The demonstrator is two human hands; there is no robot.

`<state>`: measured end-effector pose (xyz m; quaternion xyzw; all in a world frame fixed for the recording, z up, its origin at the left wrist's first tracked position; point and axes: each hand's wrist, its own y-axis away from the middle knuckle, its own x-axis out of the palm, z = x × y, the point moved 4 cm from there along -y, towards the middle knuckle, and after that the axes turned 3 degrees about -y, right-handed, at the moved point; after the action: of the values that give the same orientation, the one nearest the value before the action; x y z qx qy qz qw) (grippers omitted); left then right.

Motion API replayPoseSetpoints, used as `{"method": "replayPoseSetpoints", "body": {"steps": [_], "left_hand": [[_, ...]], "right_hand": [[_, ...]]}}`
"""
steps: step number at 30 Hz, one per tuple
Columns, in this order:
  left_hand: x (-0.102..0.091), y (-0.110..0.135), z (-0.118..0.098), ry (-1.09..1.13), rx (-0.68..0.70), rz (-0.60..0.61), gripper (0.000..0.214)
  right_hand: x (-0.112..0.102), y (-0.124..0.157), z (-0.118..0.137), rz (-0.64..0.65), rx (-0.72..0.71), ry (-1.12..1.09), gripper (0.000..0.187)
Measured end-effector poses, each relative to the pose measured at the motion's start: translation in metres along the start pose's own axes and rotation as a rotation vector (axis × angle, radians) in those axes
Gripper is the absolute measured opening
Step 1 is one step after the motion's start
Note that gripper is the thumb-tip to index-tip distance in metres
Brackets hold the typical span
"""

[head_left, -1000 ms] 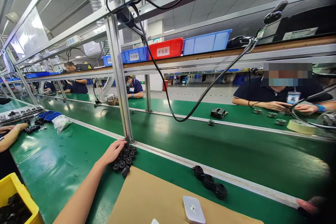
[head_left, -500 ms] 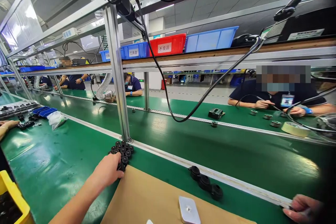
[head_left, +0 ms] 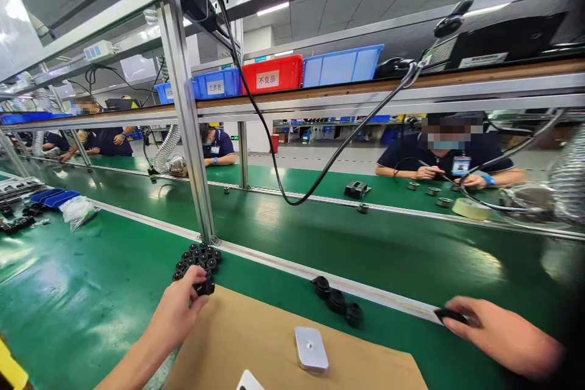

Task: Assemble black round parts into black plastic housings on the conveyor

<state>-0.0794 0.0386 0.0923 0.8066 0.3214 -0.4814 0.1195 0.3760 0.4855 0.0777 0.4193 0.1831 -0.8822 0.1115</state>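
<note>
Pinching a black part (head_left: 208, 286), your left hand (head_left: 179, 303) is at the far left corner of the brown sheet (head_left: 256, 332), just beside the cluster of round black parts (head_left: 196, 258) by the metal post (head_left: 185, 122). Your right hand (head_left: 500, 332) grips a dark piece (head_left: 450, 315) near the metal rail (head_left: 379, 298). Between your hands, three black pieces (head_left: 336, 301) lie in a row beyond the silver block (head_left: 311, 348).

The left hand (head_left: 178, 303) holds at least one black part (head_left: 207, 284), the right hand (head_left: 500, 330) one dark piece (head_left: 451, 315). Three black round parts (head_left: 336, 301) form a row, while a cluster of round parts (head_left: 202, 258) numbers roughly a dozen, too crowded for certainty. There are one silver square block (head_left: 311, 347), one cardboard sheet (head_left: 247, 332) and two blue trays (head_left: 61, 198).
</note>
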Motion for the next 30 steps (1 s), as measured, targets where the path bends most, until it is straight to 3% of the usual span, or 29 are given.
{"method": "replayPoseSetpoints", "body": {"steps": [2, 5, 8, 11, 14, 17, 23, 30], "left_hand": [[0.005, 0.001, -0.02, 0.32, 0.076, 0.007, 0.038], [0.029, -0.008, -0.06, 0.883, 0.149, 0.112, 0.049], [0.068, -0.023, -0.096, 1.088, 0.183, 0.219, 0.051], [0.107, -0.033, -0.117, 1.187, 0.211, 0.265, 0.052], [0.138, -0.033, -0.116, 1.271, 0.195, 0.286, 0.063], [0.153, -0.028, -0.105, 1.327, 0.178, 0.328, 0.068], [0.159, -0.026, -0.093, 1.387, 0.185, 0.391, 0.063], [0.165, -0.021, -0.094, 1.439, 0.174, 0.47, 0.063]], "right_hand": [[-0.008, 0.004, 0.035, 0.205, 0.006, -0.053, 0.033], [-0.013, 0.029, 0.111, 0.229, -0.068, -0.151, 0.06], [0.007, 0.069, 0.184, 0.332, -0.224, -0.294, 0.057], [0.034, 0.104, 0.226, 0.458, -0.328, -0.358, 0.038], [0.053, 0.122, 0.24, 0.508, -0.369, -0.385, 0.026], [0.065, 0.128, 0.243, 0.557, -0.376, -0.322, 0.026], [0.077, 0.126, 0.25, 0.594, -0.378, -0.218, 0.025], [0.086, 0.127, 0.246, 0.589, -0.4, -0.169, 0.027]]}}
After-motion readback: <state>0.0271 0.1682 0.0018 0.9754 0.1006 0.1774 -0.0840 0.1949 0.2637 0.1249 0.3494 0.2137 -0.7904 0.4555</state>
